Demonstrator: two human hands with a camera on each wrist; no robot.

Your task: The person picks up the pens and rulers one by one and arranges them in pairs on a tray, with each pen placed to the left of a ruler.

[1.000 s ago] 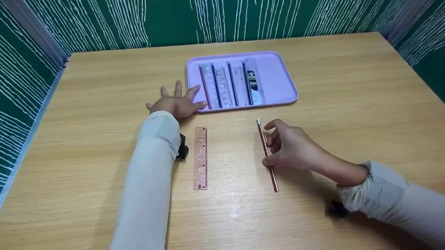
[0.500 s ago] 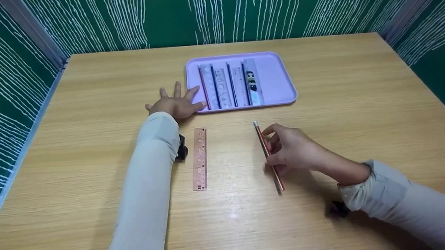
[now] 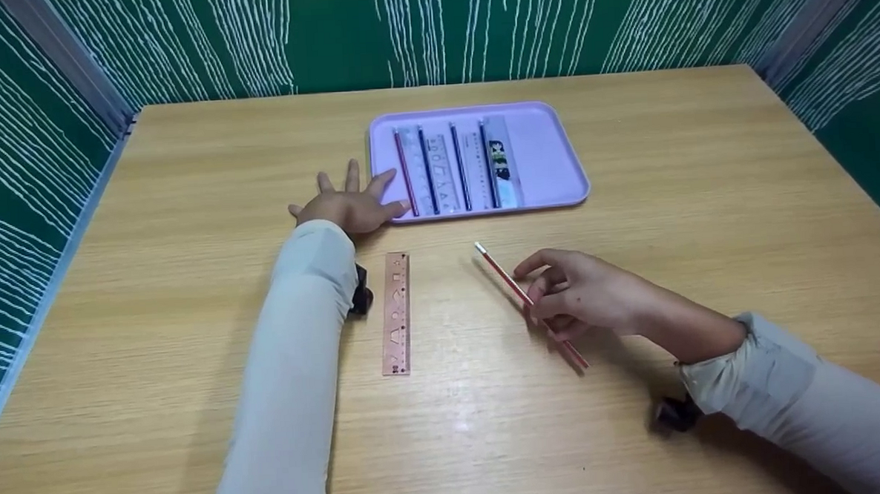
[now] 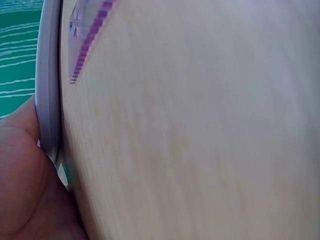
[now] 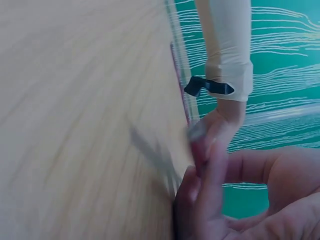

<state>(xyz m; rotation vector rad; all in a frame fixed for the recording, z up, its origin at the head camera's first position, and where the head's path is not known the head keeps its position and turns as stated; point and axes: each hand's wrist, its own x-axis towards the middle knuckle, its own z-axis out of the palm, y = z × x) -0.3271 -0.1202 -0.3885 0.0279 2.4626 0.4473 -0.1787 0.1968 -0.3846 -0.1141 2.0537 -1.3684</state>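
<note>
My right hand (image 3: 561, 294) pinches a red pencil (image 3: 512, 288) near its middle; the pencil slants, its silver end (image 3: 479, 248) pointing up-left just above the wooden table (image 3: 706, 213). In the right wrist view the pencil (image 5: 155, 155) is a blur beside my curled fingers (image 5: 215, 200). My left hand (image 3: 349, 203) lies flat on the table with fingers spread, its thumb touching the near left corner of the purple tray (image 3: 548, 160). The tray's rim (image 4: 49, 85) fills the left wrist view's left side. A copper-coloured ruler (image 3: 396, 312) lies between my forearms.
The tray holds three pencils (image 3: 428, 169) and several rulers (image 3: 499, 159) laid side by side; its right part is bare. Green panels with white lines (image 3: 34, 131) wall in the table on the left, back and right.
My right hand has lifted the red pencil off the table and turned it, swinging its silver end leftward. The left hand and the ruler have stayed put.
</note>
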